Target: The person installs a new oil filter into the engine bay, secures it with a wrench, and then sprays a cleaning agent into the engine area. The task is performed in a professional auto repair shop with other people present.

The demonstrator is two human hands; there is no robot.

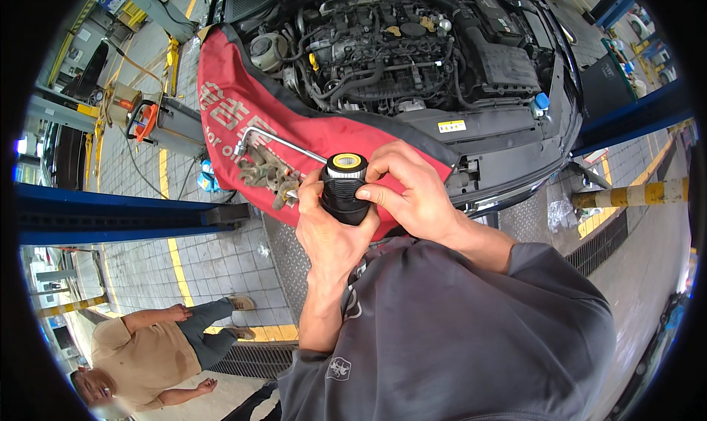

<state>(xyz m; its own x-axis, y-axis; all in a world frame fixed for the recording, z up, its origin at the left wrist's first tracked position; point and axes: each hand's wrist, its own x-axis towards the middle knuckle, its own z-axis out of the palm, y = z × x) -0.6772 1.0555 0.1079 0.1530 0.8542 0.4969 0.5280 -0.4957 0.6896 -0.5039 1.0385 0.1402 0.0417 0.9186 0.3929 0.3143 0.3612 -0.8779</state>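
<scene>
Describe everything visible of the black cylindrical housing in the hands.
The black cylindrical housing looks like ribbed plastic. Its upward-facing end shows a yellow ring around a paler centre. The left hand wraps its left side; the right hand's thumb and fingers grip its right, before a red fabric cover. Its underside is hidden.

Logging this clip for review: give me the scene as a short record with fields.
Left hand: gripping a black cylindrical housing
Right hand: touching the housing's right side
Housing top: yellow-rimmed insert showing
Nearby: bent metal rod, red cover
Ahead: exposed engine
Lower left: another person
</scene>
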